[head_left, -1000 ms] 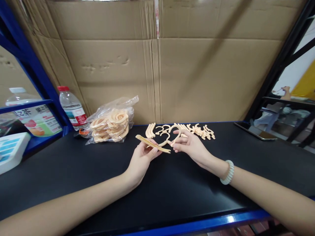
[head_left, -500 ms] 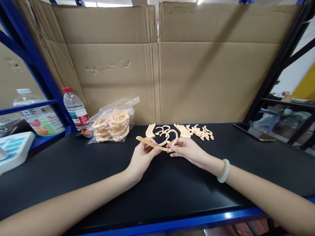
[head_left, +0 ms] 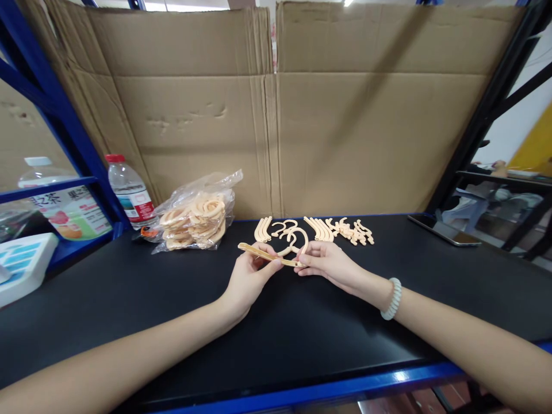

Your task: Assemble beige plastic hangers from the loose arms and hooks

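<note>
My left hand (head_left: 252,276) is closed on a beige plastic hanger arm (head_left: 259,252), which points up to the left. In my right hand (head_left: 330,265) is a curved beige hanger hook (head_left: 303,236), pinched near its base. The arm's right end meets the hook's base between my fingertips; whether they are joined I cannot tell. Behind my hands lie loose hanger hooks (head_left: 282,225), a row of curved hanger arms (head_left: 262,229) on the left and another row of arms (head_left: 318,229) on the right. Small beige hanger pieces (head_left: 356,232) are piled farther right.
A clear bag of beige hanger parts (head_left: 194,221) and a red-capped water bottle (head_left: 131,192) stand at the back left. A phone-like flat device (head_left: 444,231) lies at the right. Cardboard (head_left: 366,126) walls the back; a white-and-blue item (head_left: 26,261) sits far left.
My right hand has turned the hook slightly, bringing its base closer against the end of the hanger arm. My left hand stays nearly still.
</note>
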Demonstrator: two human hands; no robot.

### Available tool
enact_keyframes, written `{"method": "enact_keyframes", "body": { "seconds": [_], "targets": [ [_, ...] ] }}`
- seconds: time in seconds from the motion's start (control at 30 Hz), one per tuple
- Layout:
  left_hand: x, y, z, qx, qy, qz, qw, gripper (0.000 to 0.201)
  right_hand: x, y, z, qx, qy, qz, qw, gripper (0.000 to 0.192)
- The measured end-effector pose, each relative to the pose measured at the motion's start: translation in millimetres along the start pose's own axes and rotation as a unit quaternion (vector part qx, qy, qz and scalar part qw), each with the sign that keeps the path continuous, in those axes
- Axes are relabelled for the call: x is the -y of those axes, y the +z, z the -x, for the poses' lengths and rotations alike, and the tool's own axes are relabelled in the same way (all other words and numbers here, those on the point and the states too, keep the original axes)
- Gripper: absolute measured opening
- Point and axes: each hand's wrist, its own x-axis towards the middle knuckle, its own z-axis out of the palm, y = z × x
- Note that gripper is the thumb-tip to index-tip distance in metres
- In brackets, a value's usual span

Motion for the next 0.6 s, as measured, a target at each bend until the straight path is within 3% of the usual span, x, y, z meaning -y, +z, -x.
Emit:
{"method": "enact_keyframes", "body": {
  "seconds": [0.3, 0.6],
  "targets": [
    [-2.4, 1.1, 1.2, 0.002, 0.000, -0.002, 1.000, 0.020, -7.0, 3.7, -2.7, -0.036, -0.035, 0.005, 0.999, 0.039],
    [-3.7, 0.9, 1.7, 0.000, -0.017, 0.006, 1.000, 0.020, -7.0, 7.0, -1.4, -0.043, -0.076, 0.072, 0.994, 0.032]
  ]
}}
